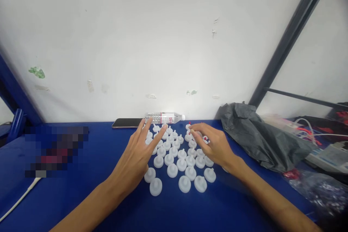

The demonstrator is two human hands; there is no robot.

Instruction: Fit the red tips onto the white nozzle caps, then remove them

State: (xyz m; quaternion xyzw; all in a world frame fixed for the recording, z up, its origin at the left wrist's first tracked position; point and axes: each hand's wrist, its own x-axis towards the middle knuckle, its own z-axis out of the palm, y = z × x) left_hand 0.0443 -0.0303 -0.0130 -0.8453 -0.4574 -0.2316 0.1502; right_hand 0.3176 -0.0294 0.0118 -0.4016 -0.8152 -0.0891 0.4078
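Several small white plastic caps with a raised nub stand in rows on the blue table. My left hand lies over the left side of the group, its fingers stretched out and spread, holding nothing. My right hand reaches over the right side of the group, fingers curled, with the fingertips pinched at a cap with a red tip in the far row. More red-tipped pieces peek out beside the right fingers.
A water bottle lies on its side at the wall, next to a dark phone. A crumpled grey plastic bag and a clear bag lie at the right. A white cable runs at the left.
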